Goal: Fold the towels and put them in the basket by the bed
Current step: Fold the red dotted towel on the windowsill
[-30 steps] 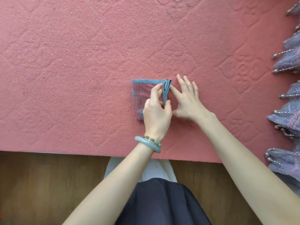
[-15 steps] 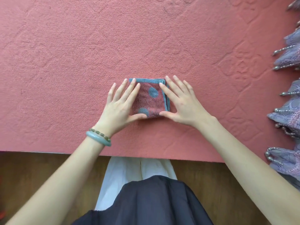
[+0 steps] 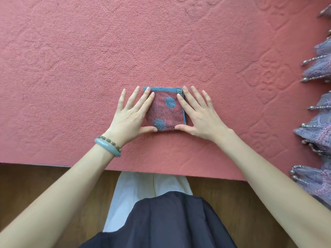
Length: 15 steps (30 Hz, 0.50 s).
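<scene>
The head view looks straight down on one bed (image 3: pixel 89 59) covered in a textured pink-red spread with a faint embossed pattern. One towel (image 3: pixel 165 111) lies on it just below the centre of the frame, folded into a small square, red with two blue-grey dots showing on top and a blue-grey hem running along its 12 o'clock edge and down its 3 o'clock edge, where the stacked layers show. Two bare hands rest flat on it. The left hand (image 3: pixel 130 115) sits at the towel's 9 o'clock side, its fingers (image 3: pixel 148 99) spread and pointing toward 1 o'clock, the two nearest the towel lying over its left edge and the thumb touching the 6 o'clock edge near the lower dot. The right hand (image 3: pixel 200 115) sits at the 3 o'clock side, fingers spread and pointing toward 11 o'clock, the forefinger laid over the right edge and the thumb touching the bottom right corner. Neither hand grips or pinches anything; both lie open and flat. The left wrist carries two bracelets (image 3: pixel 109 144): one smooth pale green bangle and one string of dark green beads. Along the 3 o'clock edge of the frame lie purple patterned cushions (image 3: pixel 318 133) trimmed with strings of beads; their count is unclear. At 6 o'clock a brown wooden floor (image 3: pixel 35 185) shows beyond the bed's edge, with the person's white trousers (image 3: pixel 139 187) and dark top (image 3: pixel 170 221).
</scene>
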Tool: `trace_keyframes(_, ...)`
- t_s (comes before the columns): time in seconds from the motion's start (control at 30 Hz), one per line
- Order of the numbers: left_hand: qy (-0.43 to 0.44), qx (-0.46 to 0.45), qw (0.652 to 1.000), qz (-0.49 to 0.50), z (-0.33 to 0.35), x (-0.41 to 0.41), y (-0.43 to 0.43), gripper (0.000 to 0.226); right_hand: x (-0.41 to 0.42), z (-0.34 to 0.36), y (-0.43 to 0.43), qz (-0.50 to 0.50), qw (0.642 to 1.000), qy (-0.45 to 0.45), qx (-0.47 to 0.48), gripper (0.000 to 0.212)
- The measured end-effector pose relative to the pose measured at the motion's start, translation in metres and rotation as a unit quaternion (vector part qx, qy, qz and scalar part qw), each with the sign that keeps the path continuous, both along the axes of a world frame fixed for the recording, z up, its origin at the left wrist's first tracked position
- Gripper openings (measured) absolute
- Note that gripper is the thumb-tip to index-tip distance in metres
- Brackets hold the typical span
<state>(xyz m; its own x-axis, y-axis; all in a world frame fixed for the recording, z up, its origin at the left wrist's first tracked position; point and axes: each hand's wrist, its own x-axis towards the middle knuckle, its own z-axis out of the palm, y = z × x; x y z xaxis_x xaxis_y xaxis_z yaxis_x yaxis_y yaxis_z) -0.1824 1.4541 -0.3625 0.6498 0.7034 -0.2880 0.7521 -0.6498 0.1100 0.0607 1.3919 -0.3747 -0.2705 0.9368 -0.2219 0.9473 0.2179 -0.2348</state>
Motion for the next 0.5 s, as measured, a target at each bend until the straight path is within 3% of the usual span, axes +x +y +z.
trace_keyframes(0.1, -0.031, 0.020, 0.999, -0.015, 0.005, 0.005, -0.007, 0.095, -0.009, 0.010, -0.002, -0.026, 0.999, 0.039, 0.023, 0.083)
trace_keyframes(0.33, 0.001, 0.011, 1.000, -0.029, -0.011, 0.003, -0.006, 0.083, -0.009, -0.007, -0.009, -0.002, 1.000, -0.002, -0.023, 0.078)
trace_keyframes(0.43, -0.106, -0.054, 0.991, 0.057, -0.004, 0.009, -0.011, 0.086, -0.013, 0.000, -0.010, -0.069, 0.994, 0.085, -0.004, 0.072)
trace_keyframes(0.5, -0.240, -0.167, 0.936, 0.194, 0.002, 0.016, -0.019, 0.090, -0.018, 0.009, -0.010, -0.188, 0.967, 0.170, 0.017, 0.064)
